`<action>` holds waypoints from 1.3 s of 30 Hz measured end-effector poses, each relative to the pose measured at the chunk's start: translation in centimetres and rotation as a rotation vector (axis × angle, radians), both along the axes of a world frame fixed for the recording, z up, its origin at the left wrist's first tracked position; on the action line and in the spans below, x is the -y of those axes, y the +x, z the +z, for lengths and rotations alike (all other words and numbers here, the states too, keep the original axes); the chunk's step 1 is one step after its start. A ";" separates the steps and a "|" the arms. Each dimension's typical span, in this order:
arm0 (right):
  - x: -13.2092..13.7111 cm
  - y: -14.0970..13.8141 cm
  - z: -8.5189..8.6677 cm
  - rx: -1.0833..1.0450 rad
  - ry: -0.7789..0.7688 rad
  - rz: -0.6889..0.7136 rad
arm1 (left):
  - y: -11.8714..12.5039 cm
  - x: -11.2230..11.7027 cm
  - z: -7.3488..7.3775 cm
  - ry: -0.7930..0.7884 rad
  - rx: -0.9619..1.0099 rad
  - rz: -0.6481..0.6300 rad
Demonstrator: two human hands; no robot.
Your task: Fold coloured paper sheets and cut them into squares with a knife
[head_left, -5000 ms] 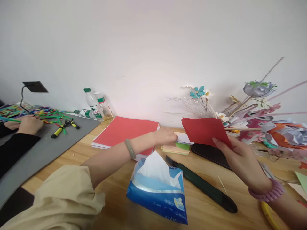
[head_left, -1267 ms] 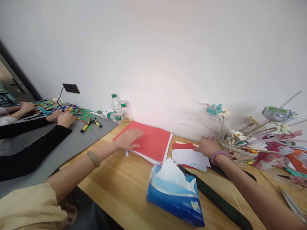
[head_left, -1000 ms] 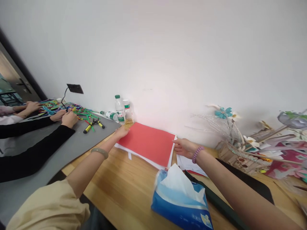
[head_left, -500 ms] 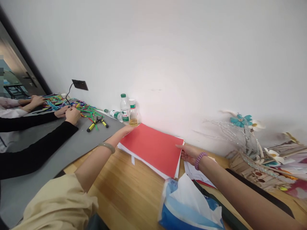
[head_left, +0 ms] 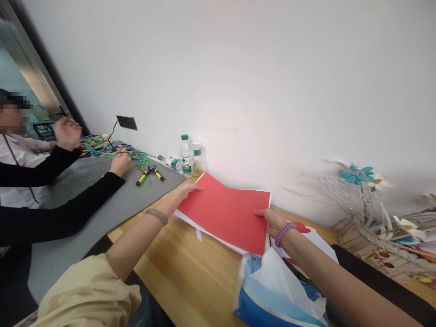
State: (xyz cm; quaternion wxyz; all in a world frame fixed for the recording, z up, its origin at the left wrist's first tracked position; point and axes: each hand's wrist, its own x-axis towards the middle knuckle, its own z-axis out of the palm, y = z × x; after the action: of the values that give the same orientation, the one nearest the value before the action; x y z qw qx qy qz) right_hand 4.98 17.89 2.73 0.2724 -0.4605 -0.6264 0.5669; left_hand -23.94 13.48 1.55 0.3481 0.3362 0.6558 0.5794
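A stack of paper with a red sheet (head_left: 228,213) on top lies across the wooden table, white sheets showing under its edges. My left hand (head_left: 186,190) grips the stack's left edge, thumb on the red surface and fingers hidden beneath or behind it. At the right edge, my right hand (head_left: 270,219) pinches the stack the same way, its thumb on top. Between the hands the sheet's far edge bends. Close to my right hand lie further white papers (head_left: 320,243) with some red. A blue tissue pack (head_left: 272,297) sits just in front of it.
Behind my left hand stand two bottles, one green-capped (head_left: 186,156), with another bottle (head_left: 173,163) lying down. Yellow-handled pliers (head_left: 150,175) and colourful pipe cleaners (head_left: 136,154) are on the grey mat (head_left: 102,200), where a co-worker's hands are. At right is a wooden basket (head_left: 371,247) with artificial flowers.
Both my hands have taken a firmer hold, and the stack's far edge now curves up. A co-worker's hand has risen from the mat. The view has swung slightly left.
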 end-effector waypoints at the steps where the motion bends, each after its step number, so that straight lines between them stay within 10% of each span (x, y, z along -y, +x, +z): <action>1: 0.1 0.1 0.3 -0.029 -0.026 -0.003 | 0.1 0.6 0.4 -0.027 0.027 -0.022; 10: 0.1 0.3 4.2 -0.420 0.237 -0.012 | -0.3 4.8 5.5 0.421 0.089 -0.002; 20: -0.7 0.7 -0.1 -0.338 0.278 0.125 | 0.0 5.5 -0.7 0.461 0.117 0.027; 32: -0.6 0.2 1.0 -0.372 0.208 0.089 | -0.4 4.7 0.9 0.501 0.111 0.074; 39: 0.3 0.5 -1.1 -0.340 0.168 0.122 | -0.6 5.6 -1.7 0.414 0.091 0.008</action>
State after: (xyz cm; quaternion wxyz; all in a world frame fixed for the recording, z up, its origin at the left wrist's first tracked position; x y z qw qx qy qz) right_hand 5.49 17.64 1.58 0.3768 -0.2951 -0.6430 0.5979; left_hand -24.56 7.84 -0.18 0.2984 0.3714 0.5079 0.7177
